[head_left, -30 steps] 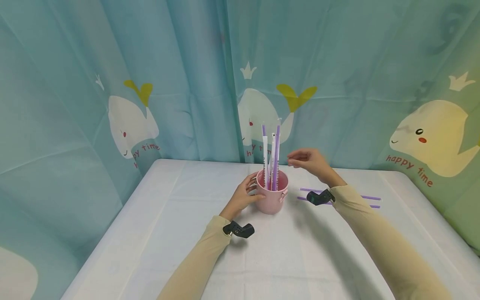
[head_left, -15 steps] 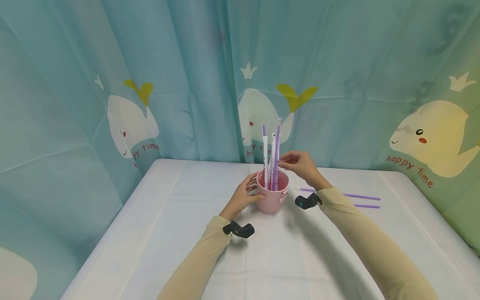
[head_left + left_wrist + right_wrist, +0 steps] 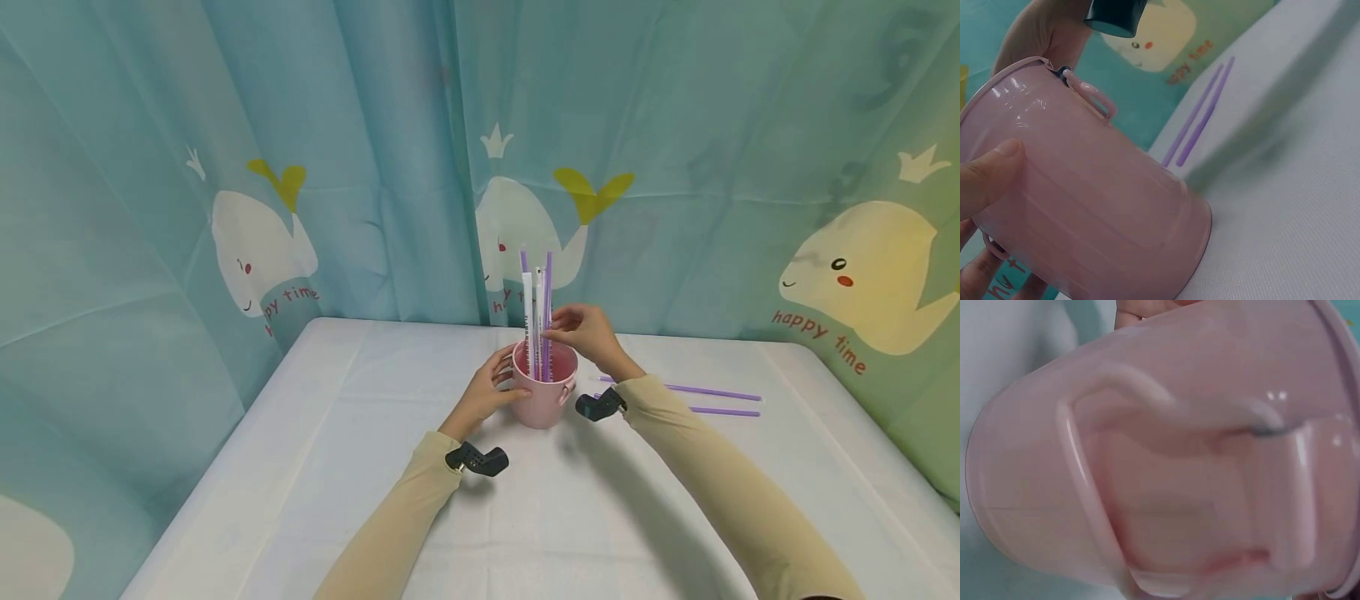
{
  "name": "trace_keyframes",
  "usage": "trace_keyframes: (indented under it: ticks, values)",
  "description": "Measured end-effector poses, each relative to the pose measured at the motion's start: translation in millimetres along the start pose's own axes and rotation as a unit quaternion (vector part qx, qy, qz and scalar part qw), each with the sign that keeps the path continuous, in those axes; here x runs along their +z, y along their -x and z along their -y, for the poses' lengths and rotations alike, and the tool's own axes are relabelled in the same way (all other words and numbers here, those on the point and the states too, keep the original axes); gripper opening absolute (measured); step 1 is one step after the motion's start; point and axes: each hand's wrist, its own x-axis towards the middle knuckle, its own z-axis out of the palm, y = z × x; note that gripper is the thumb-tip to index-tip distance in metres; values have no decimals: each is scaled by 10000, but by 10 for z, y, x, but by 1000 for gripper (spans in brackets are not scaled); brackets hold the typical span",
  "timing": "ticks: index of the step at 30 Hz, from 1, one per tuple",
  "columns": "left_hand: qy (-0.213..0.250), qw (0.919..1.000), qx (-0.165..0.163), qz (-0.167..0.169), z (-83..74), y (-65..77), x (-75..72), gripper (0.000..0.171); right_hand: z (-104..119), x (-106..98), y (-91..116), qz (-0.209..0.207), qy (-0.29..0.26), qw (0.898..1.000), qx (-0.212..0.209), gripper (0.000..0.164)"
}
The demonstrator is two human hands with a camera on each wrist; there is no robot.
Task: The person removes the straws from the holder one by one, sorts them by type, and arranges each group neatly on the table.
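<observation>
A small pink bucket (image 3: 542, 408) with side handles stands upright on the table. My left hand (image 3: 484, 395) grips it from the left, thumb (image 3: 992, 177) on the near wall and fingers round the far side. Several drinking straws (image 3: 527, 308), purple ones and some in printed white wrappers, rise out of the bucket. Over the right part of its rim, my right hand (image 3: 591, 335) pinches at the straws between thumb and fingers. The right wrist view is filled by the bucket's wall and its wire handle (image 3: 1082, 469); the right fingertips are hidden there.
Two purple straws (image 3: 723, 393) lie side by side on the white tabletop (image 3: 405, 383) right of the bucket, partly under the right forearm. A blue-green curtain (image 3: 405, 208) with whale prints hangs behind the table and at both sides.
My right hand has moved left to the straws above the bucket, and their tops have shifted slightly left. The left hand and bucket stay in place.
</observation>
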Motion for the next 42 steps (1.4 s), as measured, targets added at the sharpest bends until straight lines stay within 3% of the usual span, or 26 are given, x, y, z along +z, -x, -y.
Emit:
trace_keyframes:
  ticks: [15,25,42]
  values:
    - [-93,9999,35,-87,19,6,20,76,-67,11,-7,-11,-98,9997,230,35]
    - [-80,9999,113,-28,12,-3,12,77,-125,-40,4,20,-792,9959,445,36]
    - [-157,9998,46,-135,19,-20,22,76,-115,-144,-2,-143,-1962,9804,66,40]
